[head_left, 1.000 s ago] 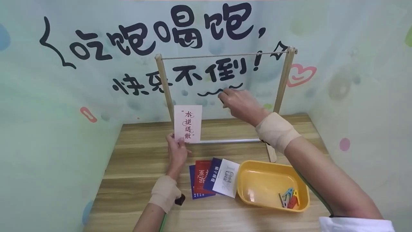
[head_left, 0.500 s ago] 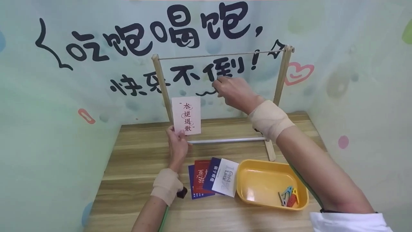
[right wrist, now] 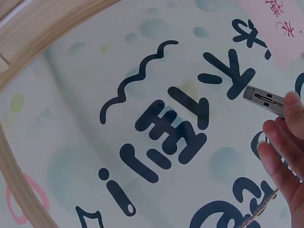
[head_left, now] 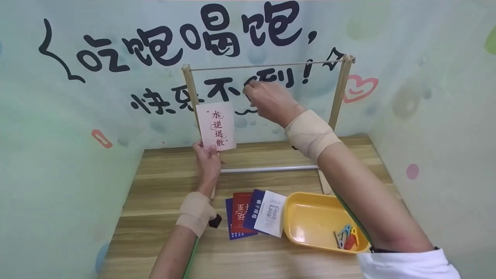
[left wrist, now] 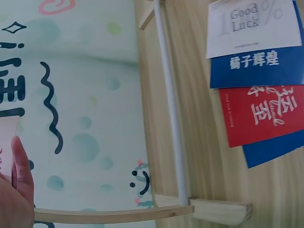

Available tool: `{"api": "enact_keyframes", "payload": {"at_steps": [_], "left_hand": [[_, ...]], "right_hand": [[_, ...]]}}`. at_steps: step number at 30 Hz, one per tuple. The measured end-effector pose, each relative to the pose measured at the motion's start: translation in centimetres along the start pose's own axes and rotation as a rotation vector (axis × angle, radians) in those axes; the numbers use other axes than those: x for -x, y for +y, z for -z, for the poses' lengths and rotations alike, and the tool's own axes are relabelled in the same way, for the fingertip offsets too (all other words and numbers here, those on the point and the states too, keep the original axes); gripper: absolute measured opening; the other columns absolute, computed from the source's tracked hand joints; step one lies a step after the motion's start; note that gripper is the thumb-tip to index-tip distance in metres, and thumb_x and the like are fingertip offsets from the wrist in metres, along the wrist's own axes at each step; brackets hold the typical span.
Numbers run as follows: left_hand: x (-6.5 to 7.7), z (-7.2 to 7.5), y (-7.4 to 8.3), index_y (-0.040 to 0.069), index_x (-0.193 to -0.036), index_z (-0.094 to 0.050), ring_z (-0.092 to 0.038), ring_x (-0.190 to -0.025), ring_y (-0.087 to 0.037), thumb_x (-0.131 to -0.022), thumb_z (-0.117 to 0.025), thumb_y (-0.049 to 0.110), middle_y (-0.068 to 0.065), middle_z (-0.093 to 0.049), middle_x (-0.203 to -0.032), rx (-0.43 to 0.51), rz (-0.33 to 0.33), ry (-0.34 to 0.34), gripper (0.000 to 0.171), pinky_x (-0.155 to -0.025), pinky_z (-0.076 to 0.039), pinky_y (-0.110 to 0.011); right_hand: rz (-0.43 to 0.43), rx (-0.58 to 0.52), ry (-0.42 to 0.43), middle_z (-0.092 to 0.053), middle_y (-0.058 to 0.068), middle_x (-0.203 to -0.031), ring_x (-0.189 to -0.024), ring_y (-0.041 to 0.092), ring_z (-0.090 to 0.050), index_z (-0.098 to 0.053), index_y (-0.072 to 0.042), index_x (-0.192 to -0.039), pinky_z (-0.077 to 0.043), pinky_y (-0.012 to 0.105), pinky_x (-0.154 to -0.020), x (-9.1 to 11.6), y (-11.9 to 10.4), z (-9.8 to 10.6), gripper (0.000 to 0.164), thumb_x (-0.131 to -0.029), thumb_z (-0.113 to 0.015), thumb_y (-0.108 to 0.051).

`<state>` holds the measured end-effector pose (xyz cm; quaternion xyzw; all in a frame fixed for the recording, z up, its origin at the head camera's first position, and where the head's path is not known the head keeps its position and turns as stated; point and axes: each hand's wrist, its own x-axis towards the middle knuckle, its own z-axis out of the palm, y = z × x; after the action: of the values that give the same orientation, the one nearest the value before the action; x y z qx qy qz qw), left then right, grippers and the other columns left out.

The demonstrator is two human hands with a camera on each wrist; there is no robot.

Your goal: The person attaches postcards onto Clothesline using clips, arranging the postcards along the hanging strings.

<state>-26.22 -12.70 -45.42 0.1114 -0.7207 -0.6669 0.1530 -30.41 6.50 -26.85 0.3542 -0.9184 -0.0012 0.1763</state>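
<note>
Pink card (head_left: 216, 126), lettered “水逆退散”, sits between the left hand's (head_left: 208, 162) thumb and fingers by the wooden left post (head_left: 190, 86); under the cord (head_left: 267, 66), the right hand (head_left: 273, 101) pinches a grey clip (right wrist: 265, 100). Below, a white card (head_left: 270, 214) reads “Good Luck”.

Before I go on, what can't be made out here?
- Right wrist view: grey clip, rear end hidden by the right hand.
- Left wrist view: pink card, mostly cut off by the left edge.
- Head view: yellow tray, far-right corner behind the right forearm.
</note>
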Motion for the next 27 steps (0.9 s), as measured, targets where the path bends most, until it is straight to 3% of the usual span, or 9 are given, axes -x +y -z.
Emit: {"api": "enact_keyframes", "payload": {"at_steps": [4, 11, 16, 20, 27], "left_hand": [[-0.9, -0.2, 1.2, 0.002, -0.138, -0.027, -0.054, -0.078, -0.016, -0.107, -0.037, 0.007, -0.018, -0.05, -0.127, 0.024, -0.032, 0.004, 0.034, -0.052, -0.053, -0.022], [-1.9, 0.0, 2.5, 0.007, -0.139, -0.025, -0.055, -0.089, -0.019, -0.108, -0.036, 0.01, -0.014, -0.049, -0.13, 0.036, -0.027, -0.006, 0.034, -0.06, -0.054, -0.026], [-2.3, 0.3, 3.3, 0.011, -0.14, -0.025, -0.056, -0.102, -0.02, -0.108, -0.035, 0.012, -0.012, -0.049, -0.133, 0.064, -0.019, -0.019, 0.033, -0.069, -0.055, -0.028], [-2.8, 0.3, 4.0, 0.012, -0.139, -0.024, -0.058, -0.101, -0.02, -0.108, -0.035, 0.012, -0.011, -0.049, -0.13, 0.085, -0.023, -0.014, 0.033, -0.064, -0.055, -0.026], [-3.6, 0.2, 5.2, 0.014, -0.14, -0.024, -0.057, -0.106, -0.017, -0.108, -0.035, 0.015, -0.008, -0.047, -0.134, 0.066, -0.007, -0.015, 0.034, -0.068, -0.057, -0.029]], "right_hand": [[-0.008, 0.009, -0.001, -0.07, 0.015, -0.104, -0.09, 0.03, -0.071, -0.065, 0.001, -0.112, -0.06, 0.038, -0.078, -0.8, -0.2, 0.6, 0.02, -0.092, -0.067, -0.003], [-0.013, 0.048, 0.023, -0.07, 0.016, -0.112, -0.095, 0.028, -0.071, -0.063, 0.002, -0.119, -0.06, 0.034, -0.084, -2.7, -1.2, 1.7, 0.024, -0.095, -0.062, -0.002], [-0.004, 0.08, 0.073, -0.07, 0.017, -0.114, -0.097, 0.028, -0.071, -0.062, 0.004, -0.123, -0.061, 0.034, -0.084, -4.0, -1.9, 2.4, 0.027, -0.096, -0.057, 0.003], [-0.012, 0.092, 0.135, -0.067, 0.016, -0.116, -0.101, 0.026, -0.069, -0.061, 0.003, -0.123, -0.06, 0.033, -0.086, -5.0, -2.2, 2.7, 0.027, -0.096, -0.059, 0.0], [-0.065, 0.026, 0.202, -0.063, 0.013, -0.118, -0.107, 0.022, -0.066, -0.063, 0.003, -0.122, -0.058, 0.027, -0.092, -6.1, -2.4, 3.4, 0.024, -0.099, -0.057, -0.002]]}}
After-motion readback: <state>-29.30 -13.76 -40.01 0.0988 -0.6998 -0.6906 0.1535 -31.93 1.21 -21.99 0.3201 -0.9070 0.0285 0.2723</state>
